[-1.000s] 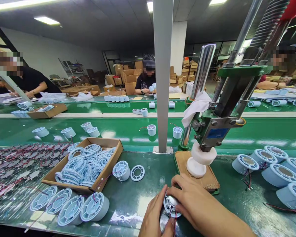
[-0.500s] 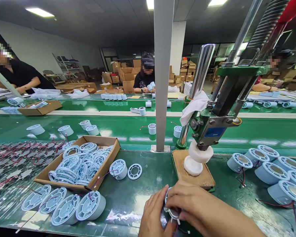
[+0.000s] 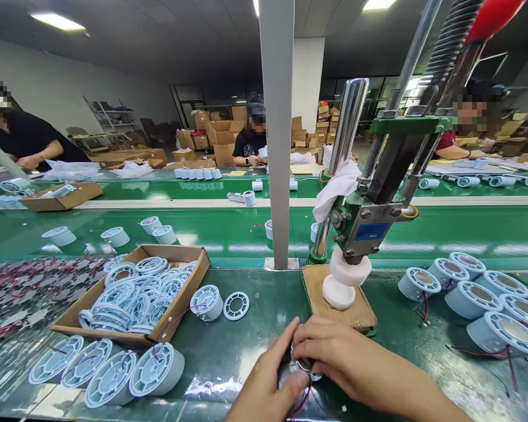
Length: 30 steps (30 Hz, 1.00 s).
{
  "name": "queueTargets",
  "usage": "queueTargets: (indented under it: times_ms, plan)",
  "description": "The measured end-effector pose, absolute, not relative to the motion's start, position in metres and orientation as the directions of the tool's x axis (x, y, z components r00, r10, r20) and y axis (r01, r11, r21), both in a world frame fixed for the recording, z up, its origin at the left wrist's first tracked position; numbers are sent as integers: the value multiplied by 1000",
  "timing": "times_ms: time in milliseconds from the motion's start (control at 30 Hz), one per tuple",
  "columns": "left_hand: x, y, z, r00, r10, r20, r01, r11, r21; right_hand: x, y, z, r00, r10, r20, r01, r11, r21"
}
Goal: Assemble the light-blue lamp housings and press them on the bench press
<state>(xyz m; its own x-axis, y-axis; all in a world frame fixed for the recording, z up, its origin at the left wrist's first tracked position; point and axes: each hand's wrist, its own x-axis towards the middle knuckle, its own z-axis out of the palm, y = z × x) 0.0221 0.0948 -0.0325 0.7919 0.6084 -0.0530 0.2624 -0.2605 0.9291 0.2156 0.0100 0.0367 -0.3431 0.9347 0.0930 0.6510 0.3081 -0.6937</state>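
Observation:
Low at the front, my left hand [image 3: 270, 378] and my right hand [image 3: 334, 357] are closed around one round, light-blue plastic housing [image 3: 317, 375], mostly hidden by my fingers. My left hand grips its near left side, thumb in front. The right fingers curl over its top. A red-and-black wire [image 3: 307, 398] with a small white connector trails below. Just beyond my hands stands a hand press [image 3: 363, 234], its white round pad above a white cup [image 3: 338, 292] on a wooden base. Left of them lie a spoked housing [image 3: 206, 303] and a flat ring cover [image 3: 236, 306].
A cardboard box [image 3: 180, 319] of light-blue rings stands at the left, with several open housings [image 3: 157, 370] before it. Housings with discs on top [image 3: 474, 300] sit at the right. A grey post [image 3: 278, 146] rises ahead by the green conveyor [image 3: 229, 228]. Co-workers sit beyond.
The view has swung slightly right. My hands stay around the housing; my left thumb now lies across its front, and more of the wire and connector shows below.

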Motion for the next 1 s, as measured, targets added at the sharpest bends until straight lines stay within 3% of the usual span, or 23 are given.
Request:
queueTargets:
  times_ms: [100,333,467,633,867,1000]
  plan:
    - [30,94,-41,805,594,11,219,-314,924,214,10,34,-334,938,95,667,307,-679]
    - [30,89,-51,769,637,45,220,-330,918,200,3,22,-207,978,5,861,184,-475]
    - [32,86,-49,743,665,69,226,-347,910,198,3,20,-235,972,5,900,219,-377]
    - [33,83,-55,737,663,134,210,-412,887,201,5,16,-304,945,122,916,325,-235]
    - [33,83,-53,759,634,149,236,-480,845,199,0,7,-332,910,248,919,371,-131]
    - [33,84,-50,766,622,158,236,-502,832,200,3,8,-322,925,202,917,358,-178]
